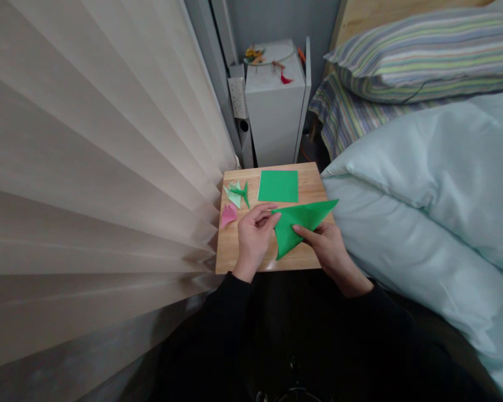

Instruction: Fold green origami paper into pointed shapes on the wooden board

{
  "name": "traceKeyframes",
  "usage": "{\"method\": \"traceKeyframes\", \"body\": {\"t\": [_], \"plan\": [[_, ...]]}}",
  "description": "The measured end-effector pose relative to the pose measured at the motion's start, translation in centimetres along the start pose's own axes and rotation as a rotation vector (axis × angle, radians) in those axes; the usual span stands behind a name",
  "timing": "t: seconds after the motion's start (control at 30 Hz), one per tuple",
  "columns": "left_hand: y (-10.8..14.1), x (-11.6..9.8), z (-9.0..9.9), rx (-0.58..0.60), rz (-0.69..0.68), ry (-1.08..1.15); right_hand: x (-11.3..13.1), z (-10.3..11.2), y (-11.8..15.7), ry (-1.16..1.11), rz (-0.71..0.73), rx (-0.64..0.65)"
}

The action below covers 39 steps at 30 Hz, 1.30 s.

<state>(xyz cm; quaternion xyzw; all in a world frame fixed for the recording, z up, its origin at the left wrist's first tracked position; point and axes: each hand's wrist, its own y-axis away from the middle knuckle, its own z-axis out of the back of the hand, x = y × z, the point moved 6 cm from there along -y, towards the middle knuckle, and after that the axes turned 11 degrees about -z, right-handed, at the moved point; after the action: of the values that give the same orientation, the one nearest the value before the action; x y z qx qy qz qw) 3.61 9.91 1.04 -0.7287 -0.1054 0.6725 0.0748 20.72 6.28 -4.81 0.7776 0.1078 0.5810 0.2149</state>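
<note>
A sheet of green paper [297, 220], folded into a triangle, is held between my two hands above a small wooden table [251, 259]. My left hand [255, 231] pinches its left corner between thumb and fingers. Along the lower right edge, my right hand [324, 243] grips the paper with the thumb on top and the fingers hidden behind. One point of the triangle reaches to the upper right, another hangs down toward the table's front. Behind it on the tabletop lies a flat green paper stack or sheet [279, 186].
Folded green paper pieces [237, 192] and a pink folded paper [228, 214] lie at the table's left. Pleated curtains [151, 167] border the left side. A pale blue quilt [402, 212] presses close on the right. Behind stands a white cabinet [272, 117] with small ornaments.
</note>
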Motion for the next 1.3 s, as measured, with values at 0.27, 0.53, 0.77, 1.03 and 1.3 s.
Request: {"method": "traceKeyframes", "body": {"t": [0.27,0.53,0.77,1.03,1.3], "plan": [[0.08,0.32,0.07,0.020,0.048,0.023,-0.10,0.47,-0.08,0.036,-0.010,-0.043],[-0.01,0.29,-0.04,0.064,0.061,0.021,0.22,0.63,0.10,0.043,-0.039,-0.082],[-0.02,0.49,-0.02,0.076,0.052,0.010,-0.07,0.80,-0.04,0.045,-0.052,-0.076],[0.06,0.52,0.12,0.068,0.059,-0.002,-0.22,0.64,-0.19,0.028,-0.058,-0.052],[0.11,0.83,0.28,0.075,0.087,-0.006,-0.11,0.81,-0.05,0.075,-0.057,-0.049]]}}
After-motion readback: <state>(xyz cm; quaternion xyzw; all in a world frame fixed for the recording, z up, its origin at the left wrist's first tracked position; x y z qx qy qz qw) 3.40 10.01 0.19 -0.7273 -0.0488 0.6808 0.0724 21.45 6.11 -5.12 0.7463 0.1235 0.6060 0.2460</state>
